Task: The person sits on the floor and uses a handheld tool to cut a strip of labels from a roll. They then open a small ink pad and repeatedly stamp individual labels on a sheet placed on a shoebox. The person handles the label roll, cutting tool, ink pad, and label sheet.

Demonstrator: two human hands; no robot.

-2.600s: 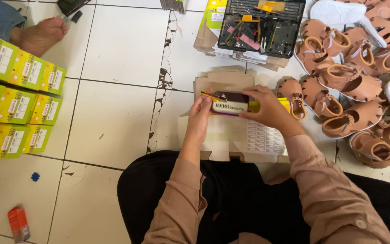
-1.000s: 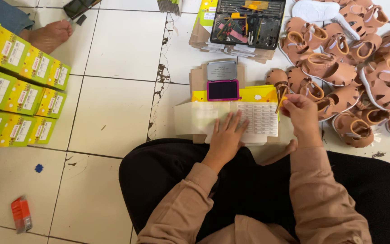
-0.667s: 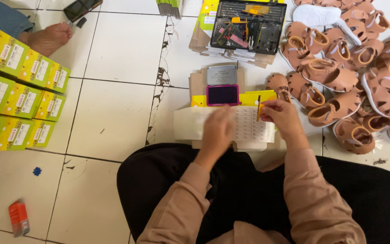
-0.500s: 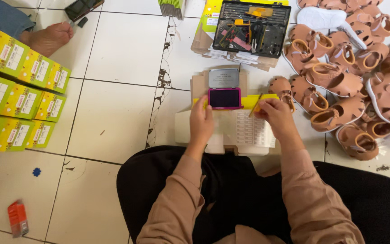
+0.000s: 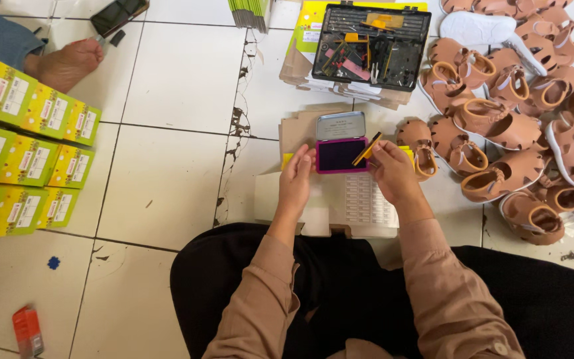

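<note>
Just above the frame's centre, my right hand (image 5: pixel 393 169) pinched a small yellow-handled stamp (image 5: pixel 367 148), fingers closed on it, its tip at the right edge of the open ink pad (image 5: pixel 341 154), a magenta tray with a dark pad and a grey lid hinged up behind it. Half a second earlier that hand had been off to the pad's right; it had moved in, so I judged the stamp was being inked. My left hand (image 5: pixel 296 178) had come up off the white label sheet (image 5: pixel 360 206) and lay with loosely curled fingers against the pad's left edge, steadying it without gripping. The sheet rested on flattened cardboard below the pad. Tan sandals (image 5: pixel 499 126) were heaped at right, yellow boxes (image 5: pixel 14 153) stacked at left, and a black tool case (image 5: pixel 375 43) sat at top.
</note>
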